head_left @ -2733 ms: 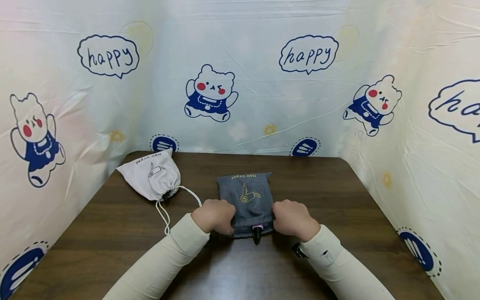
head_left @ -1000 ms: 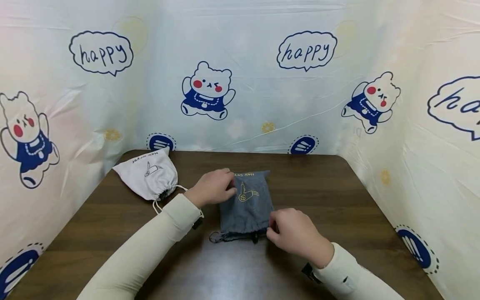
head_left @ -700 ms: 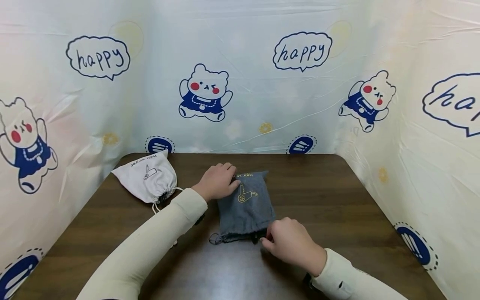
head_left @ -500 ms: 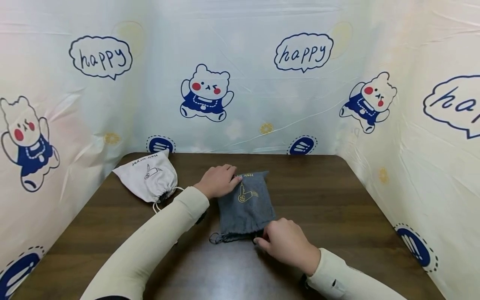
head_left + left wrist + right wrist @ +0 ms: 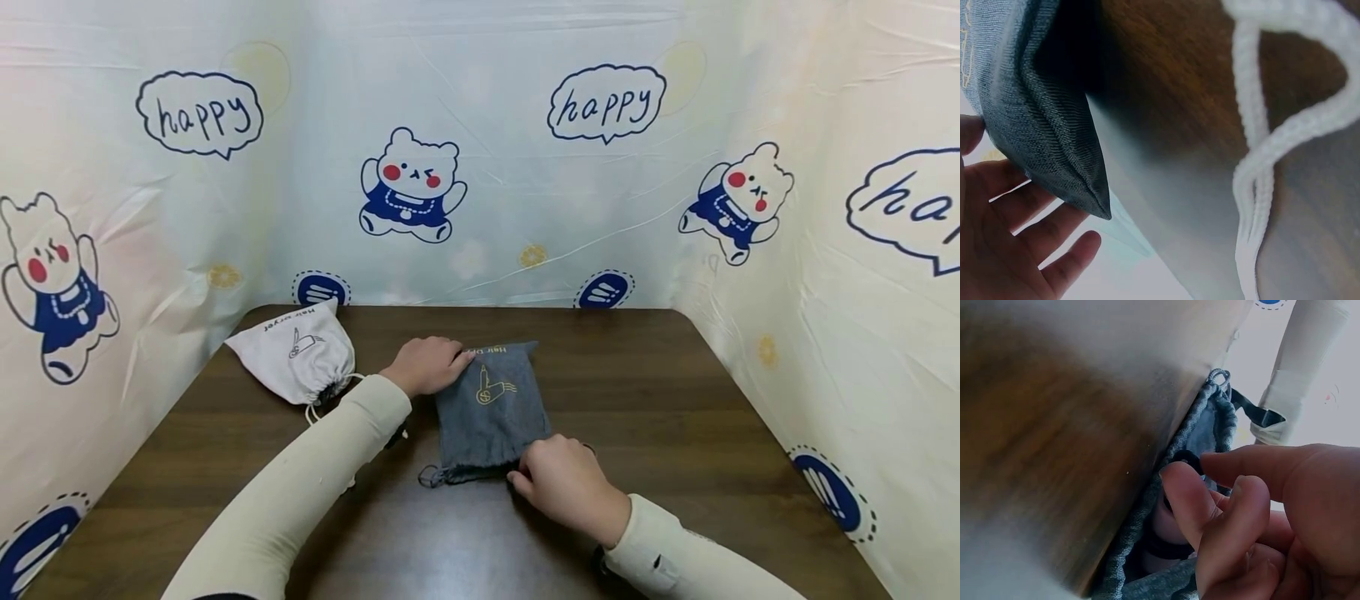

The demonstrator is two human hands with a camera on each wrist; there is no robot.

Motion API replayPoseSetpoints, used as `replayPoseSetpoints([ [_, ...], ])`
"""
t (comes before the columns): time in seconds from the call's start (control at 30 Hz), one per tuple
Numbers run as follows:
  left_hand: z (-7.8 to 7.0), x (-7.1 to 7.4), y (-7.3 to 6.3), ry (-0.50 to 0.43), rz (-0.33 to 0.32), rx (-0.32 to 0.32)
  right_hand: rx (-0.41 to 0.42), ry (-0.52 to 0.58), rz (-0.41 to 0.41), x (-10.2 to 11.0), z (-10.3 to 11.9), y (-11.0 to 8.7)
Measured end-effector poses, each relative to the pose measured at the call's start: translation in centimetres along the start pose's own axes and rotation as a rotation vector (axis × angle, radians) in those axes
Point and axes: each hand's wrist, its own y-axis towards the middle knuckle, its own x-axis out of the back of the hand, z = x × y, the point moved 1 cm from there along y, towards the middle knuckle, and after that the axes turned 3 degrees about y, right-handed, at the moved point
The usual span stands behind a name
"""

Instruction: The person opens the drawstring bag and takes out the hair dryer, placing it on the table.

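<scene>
Grey bag, head view: the grey bag (image 5: 495, 425) lies just right of the frame's centre on the brown table (image 5: 637, 383), its mouth (image 5: 468, 471) toward the bottom edge; the cloth looks soft and limp; its bulk suggests a firm load, probably of moderate weight
Left hand, head view: the left hand (image 5: 426, 365) rests at the bag's upper-left corner, centre of the frame
Right hand, head view: the right hand (image 5: 566, 483) has curled fingers at the bag's lower-right corner; their hold is hidden here
White bag, head view: the white bag (image 5: 307, 354) lies at the left, well apart from the grey one
Corner, left wrist view: upper left; the left fingers spread, nearly straight, touching cloth that should grip well
White cord, left wrist view: the white cord (image 5: 1254, 150) hangs at the right; pliable
Black loop, right wrist view: fingertips appear to pinch the black loop (image 5: 1186, 459) near the centre; a slim but handy hold
Pink body, right wrist view: the pink body (image 5: 1168, 526) sits inside the mouth, lower centre; probably rigid, smooth, slippery; a full grasp seems safer than the loop alone
</scene>
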Motion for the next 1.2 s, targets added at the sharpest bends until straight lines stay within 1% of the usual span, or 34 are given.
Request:
replayPoseSetpoints([
  [0.23,0.4,-0.5,-0.2,0.005,-0.022,-0.006,0.005,-0.07,-0.05,0.0,-0.1,0.1],
  [0.37,0.4,-0.5,-0.4,-0.004,-0.021,0.011,0.006,-0.097,-0.076,0.0,-0.5,0.0],
  [0.47,0.4,-0.4,-0.4,-0.013,-0.018,0.031,0.003,-0.097,-0.088,0.1,-0.8,0.0],
  [0.57,0.4,-0.3,-0.5,-0.019,-0.015,0.045,-0.011,-0.083,-0.078,0.1,-1.1,0.0],
  [0.8,0.6,0.0,-0.8,-0.022,0.0,0.079,-0.077,-0.041,-0.042,0.2,-1.8,0.1],
  [1.1,0.2,0.3,-1.2,-0.036,-0.008,0.129,-0.105,-0.029,-0.036,0.5,-2.4,0.5],
  [1.2,0.0,0.4,-1.4,-0.05,-0.012,0.145,-0.116,-0.038,-0.049,0.7,-2.7,0.6],
])
